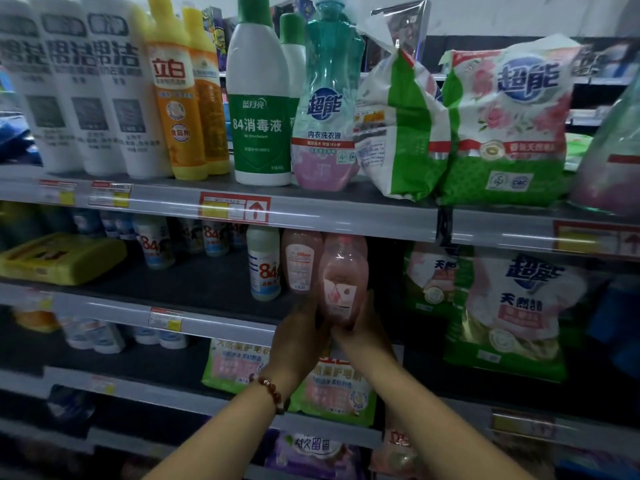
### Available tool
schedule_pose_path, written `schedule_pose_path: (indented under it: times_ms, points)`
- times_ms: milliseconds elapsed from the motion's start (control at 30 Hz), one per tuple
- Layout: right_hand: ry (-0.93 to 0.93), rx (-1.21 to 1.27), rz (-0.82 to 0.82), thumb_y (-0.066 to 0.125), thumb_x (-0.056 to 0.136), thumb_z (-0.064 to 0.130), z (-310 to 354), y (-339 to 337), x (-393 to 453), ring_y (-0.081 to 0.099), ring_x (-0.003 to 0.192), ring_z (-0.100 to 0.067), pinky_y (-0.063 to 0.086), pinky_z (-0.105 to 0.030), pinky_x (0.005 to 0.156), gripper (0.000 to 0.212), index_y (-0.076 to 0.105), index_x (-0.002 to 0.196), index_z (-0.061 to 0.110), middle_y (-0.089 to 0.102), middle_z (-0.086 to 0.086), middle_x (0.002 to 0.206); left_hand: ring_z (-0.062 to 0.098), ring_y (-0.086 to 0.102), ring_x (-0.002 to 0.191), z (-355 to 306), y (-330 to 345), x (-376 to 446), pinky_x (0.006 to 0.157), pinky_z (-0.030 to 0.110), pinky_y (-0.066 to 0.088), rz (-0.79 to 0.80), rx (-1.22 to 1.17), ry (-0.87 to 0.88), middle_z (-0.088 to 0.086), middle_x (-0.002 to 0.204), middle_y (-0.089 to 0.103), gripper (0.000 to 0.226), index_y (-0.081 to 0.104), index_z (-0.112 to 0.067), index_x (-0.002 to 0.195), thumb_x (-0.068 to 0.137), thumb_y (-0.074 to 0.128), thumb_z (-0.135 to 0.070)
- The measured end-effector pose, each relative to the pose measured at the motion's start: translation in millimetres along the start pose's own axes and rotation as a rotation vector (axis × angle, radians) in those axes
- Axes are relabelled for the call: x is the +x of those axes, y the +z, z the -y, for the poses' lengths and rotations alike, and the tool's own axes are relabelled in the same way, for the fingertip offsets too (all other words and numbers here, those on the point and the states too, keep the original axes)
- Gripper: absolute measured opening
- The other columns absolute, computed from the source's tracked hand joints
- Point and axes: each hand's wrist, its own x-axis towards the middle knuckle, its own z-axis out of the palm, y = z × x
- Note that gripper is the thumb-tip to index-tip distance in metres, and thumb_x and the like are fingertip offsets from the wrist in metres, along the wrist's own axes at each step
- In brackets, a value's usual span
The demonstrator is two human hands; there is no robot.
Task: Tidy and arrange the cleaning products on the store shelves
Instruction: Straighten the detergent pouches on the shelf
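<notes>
I am looking at store shelves of cleaning products, with both of the person's bare hands raised to the second shelf (214,289) from the top. The left hand (300,336) and right hand (360,329) together cup the base of a pink bottle (343,289), fingers curled round its lower part from either side, so each hand is grasping it. The bottle stands upright at the front edge of that shelf, just in front of two more pink bottles (300,261). A beaded bracelet (272,393) sits on the left wrist.

To the left of the held bottle stands a white bottle (265,263) marked 84, with smaller ones behind it and a flat yellow pack (62,258) further left. To the right are green and pink detergent bags (512,313).

On the top shelf, from left to right: three white tubes (90,91), two yellow bottles (180,98), a white and green disinfectant bottle (259,105), a teal bottle (327,109) with a pink base, and two green and white bags (502,119) (the left one leans and shows its side). Price tags (235,207) line the shelf edges. The lower shelves are blurred, showing more pink and green pouches (332,389).
</notes>
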Motion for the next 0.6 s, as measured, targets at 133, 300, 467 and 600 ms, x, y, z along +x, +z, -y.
schedule_pose_path:
  times_ms: [133,300,467,600]
  points:
    - [-0.011,-0.248,0.177,0.065,0.093,0.026,1,-12,-38,0.057,0.113,-0.015,0.046,-0.023,0.09,0.053,0.043,0.141,0.032,0.056,-0.001,0.134,0.023,0.059,0.122,-7,-21,-33,0.09,0.028,0.044,0.081,0.238,0.045,-0.001,0.139,0.062,0.047,0.047,-0.034,0.146,0.101,0.055,-0.041]
    - [-0.249,-0.618,0.267,0.06,0.096,0.04,30,-47,-77,0.017,0.153,-0.016,0.016,-0.032,0.125,0.082,0.011,0.161,0.029,0.02,0.007,0.166,0.024,0.056,0.131,-3,-63,-58,0.112,0.041,0.042,0.01,0.532,0.176,0.002,0.146,0.057,0.062,0.048,-0.021,0.149,0.097,0.048,-0.054]
    - [-0.502,-0.836,0.174,0.048,0.101,0.049,104,-79,-86,-0.013,0.154,-0.009,-0.014,-0.026,0.12,0.08,-0.003,0.161,0.031,-0.006,0.01,0.169,0.029,0.054,0.137,-28,-133,-42,0.111,0.05,0.043,-0.16,0.694,0.305,0.008,0.151,0.053,0.072,0.052,-0.017,0.147,0.093,0.039,-0.061]
    - [-0.642,-0.841,0.071,0.048,0.101,0.047,158,-93,-77,-0.014,0.154,-0.007,-0.015,-0.02,0.115,0.079,-0.001,0.161,0.031,-0.006,0.01,0.169,0.029,0.041,0.146,-56,-191,-16,0.119,0.048,0.031,-0.235,0.744,0.374,0.009,0.159,0.041,0.076,0.043,-0.016,0.153,0.094,0.033,-0.064]
